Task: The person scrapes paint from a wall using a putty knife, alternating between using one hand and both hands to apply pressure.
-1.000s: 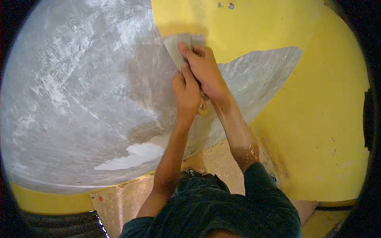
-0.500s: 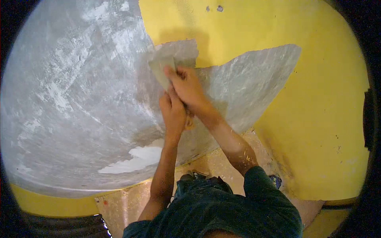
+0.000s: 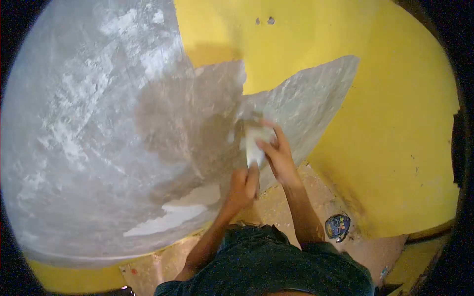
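A pale, flat-bladed putty knife [image 3: 253,143] is between my hands, its blade tapering down toward my left hand, blurred by motion. My left hand [image 3: 244,183] is closed round its lower, narrow end, hiding the handle. On the blade's right side my right hand [image 3: 280,157] is bent, with the thumb and a finger at the blade. Both hands are held before the grey plastered patch [image 3: 192,113] on the curved surface, near its lower edge. White filler [image 3: 170,219] lies on the patch at lower left.
Yellow paint [image 3: 395,138] borders the grey patch above and to the right, with small chips [image 3: 270,20] near the top. A dark round object with yellow marks [image 3: 337,226] rests on the stained floor [image 3: 316,197] at lower right.
Both hands and the putty knife have moved right and down, away from the upper edge of the grey patch. The view has shifted slightly, showing more of the dark round object.
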The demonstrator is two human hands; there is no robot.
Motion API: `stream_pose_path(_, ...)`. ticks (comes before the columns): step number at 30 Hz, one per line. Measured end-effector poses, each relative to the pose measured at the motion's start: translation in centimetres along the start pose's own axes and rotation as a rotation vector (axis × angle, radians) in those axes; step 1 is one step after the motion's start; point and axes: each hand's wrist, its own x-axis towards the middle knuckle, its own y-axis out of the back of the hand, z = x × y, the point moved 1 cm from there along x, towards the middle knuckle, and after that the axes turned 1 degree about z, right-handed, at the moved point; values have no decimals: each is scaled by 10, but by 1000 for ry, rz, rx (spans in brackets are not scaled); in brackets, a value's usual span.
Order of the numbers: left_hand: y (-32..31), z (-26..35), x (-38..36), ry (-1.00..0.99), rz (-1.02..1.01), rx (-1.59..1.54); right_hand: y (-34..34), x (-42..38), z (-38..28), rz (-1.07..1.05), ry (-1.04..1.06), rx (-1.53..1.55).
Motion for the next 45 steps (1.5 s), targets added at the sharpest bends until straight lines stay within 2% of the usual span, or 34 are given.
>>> stream_pose_path(2, -13, -28, -38, 120, -79, -67, 49, -35, 33, 64, -212, -177)
stream_pose_path(5, -18, -50, -78, 172, -192, -107, 70, -88, 63, 9, -305, -337)
stream_pose_path(6, -17, -58, -86, 309, -236, -174, 66, -98, 66, -48, -333, -421)
stream_pose_path(8, -13, -74, -98, 447, -301, -248, 56, -109, 71, 20, -402, -391)
stream_pose_path(10, -6, -87, -105, 773, -309, -483, 47, -121, 79, 79, -470, -347)
stream_pose_path(11, -1, -91, -109, 770, -324, -479, 44, -129, 87, 219, -472, -307)
stream_pose_path(12, 6, -89, -110, 540, -250, -306, 40, -136, 96, 358, -471, -261)
stream_pose_path(13, 9, -89, -105, 415, -222, -229, 33, -145, 101, 370, -460, -259)
stream_pose_path(14, 12, -89, -100, 294, -184, -146, 26, -156, 106, 291, -544, -219)
stream_pose_path(15, 14, -90, -91, 490, 14, -436, 20, -167, 111, 212, -631, -179)
stream_pose_path(16, 13, -88, -81, 591, 110, -531, 16, -178, 117, 225, -630, -180)
stream_pose_path(18, 12, -83, -62, 763, 351, -731, 5, -191, 132, 14, -550, -562)
stream_pose_path(20, 20, -80, -47, 515, -23, -423, 0, -184, 133, 107, -515, -662)
stream_pose_path(21, 19, -87, -42, 511, -30, -419, -2, -175, 126, 138, -427, -675)
stream_pose_path(22, 15, -98, -34, 284, -57, -247, -4, -162, 114, 165, -335, -688)
stream_pose_path(23, 20, -89, -26, 181, -112, -192, -25, -148, 71, 113, -334, -774)
stream_pose_path(24, 24, -80, -19, 73, -159, -140, -30, -142, 59, 111, -326, -773)
stream_pose_path(25, 29, -71, -12, -35, -198, -94, -32, -138, 51, 163, -195, -922)
stream_pose_path(26, 29, -63, -2, -46, -219, -222, -33, -134, 47, 216, -59, -1063)
stream_pose_path(27, 30, -61, 1, -49, -222, -214, -31, -130, 48, 218, -56, -1055)
stream_pose_path(29, 28, -57, 2, 59, -385, -180, -28, -125, 50, 176, 183, -1120)
stream_pose_path(33, 31, -36, 4, 56, -501, -109, -32, -119, 52, 175, 216, -1229)
stream_pose_path(34, 33, -35, 7, 63, -506, -104, -26, -118, 57, 185, 312, -1243)
stream_pose_path(35, 34, -33, 11, -72, -577, -137, -22, -118, 61, 193, 409, -1254)
stream_pose_path(36, 37, -31, 14, -210, -647, -171, -20, -118, 62, 196, 404, -1248)
stream_pose_path(38, 43, -29, 21, -148, -698, -256, -18, -118, 62, 180, 556, -1207)
stream_pose_path(41, 47, -22, 43, -33, -728, -848, -23, -118, 60, 143, 543, -1213)
stream_pose_path(45, 59, 11, 45, -173, -576, -762, -34, -117, 60, 81, 442, -1188)
